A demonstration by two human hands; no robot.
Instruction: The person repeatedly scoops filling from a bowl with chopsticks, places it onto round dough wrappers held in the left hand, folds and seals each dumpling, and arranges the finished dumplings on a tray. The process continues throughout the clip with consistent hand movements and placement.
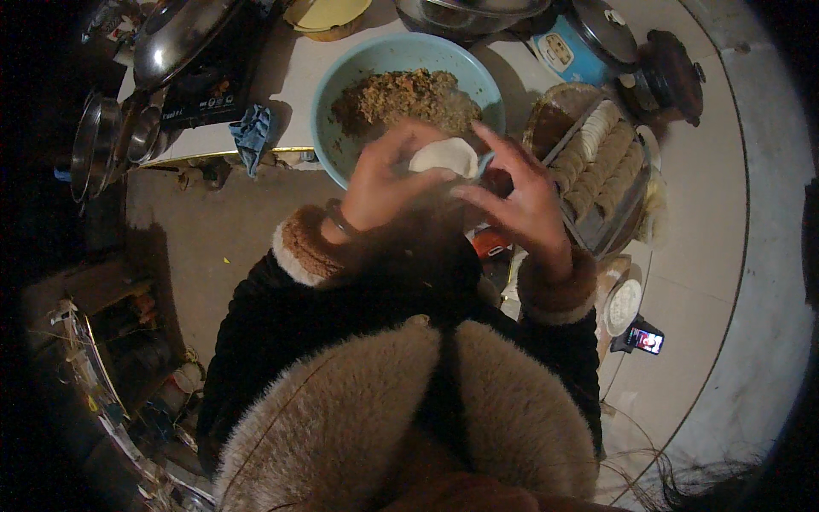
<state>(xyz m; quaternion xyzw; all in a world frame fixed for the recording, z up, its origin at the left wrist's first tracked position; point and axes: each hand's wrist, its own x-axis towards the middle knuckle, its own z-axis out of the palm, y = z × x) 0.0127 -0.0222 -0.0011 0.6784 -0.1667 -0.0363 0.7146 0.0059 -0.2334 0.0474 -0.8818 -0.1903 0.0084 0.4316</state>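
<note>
My left hand [384, 169] pinches a pale round dough wrapper [446, 159], partly folded, between its thumb and fingers. What lies inside the dough cannot be made out. Just to the right, my right hand [521, 185] is held with thumb and forefinger spread around the wrapper's right edge, gripping nothing that I can see. Beyond both hands stands a light blue basin [326, 96] with a heap of minced filling [416, 99] in it; the hands cover part of its near rim.
A tray [617, 233] holding several rows of dumplings [598, 160] rests at the right. Behind it are a blue rice cooker [566, 48] and a dark pot [668, 80]. A bowl of white flour [622, 307] and a lit phone [646, 340] lie nearer. A blue cloth [253, 137] overhangs the counter edge.
</note>
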